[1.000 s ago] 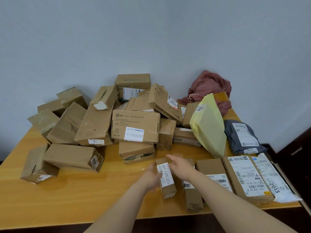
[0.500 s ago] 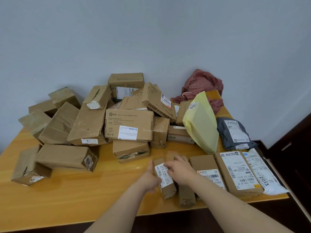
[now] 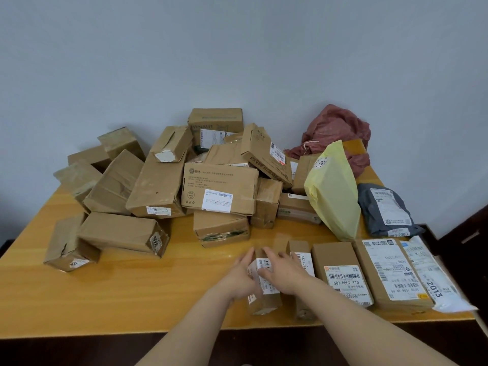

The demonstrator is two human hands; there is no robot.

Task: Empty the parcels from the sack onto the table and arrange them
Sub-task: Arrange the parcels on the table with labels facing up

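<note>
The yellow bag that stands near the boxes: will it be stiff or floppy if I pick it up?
Probably floppy: the yellow bag is wrinkled soft plastic. It likely tips if pushed, as it stands on end.

A plain, pale blue-grey wall (image 3: pixel 237 54) is seen across the whole upper half of the view. A dark brown piece of furniture (image 3: pixel 472 260) is shown low at the right edge; a pale bar-like handle (image 3: pixel 471 236) is borne on its front; a dim, dark strip (image 3: pixel 79 352) is seen along the bottom, and what it is cannot be told.
</note>
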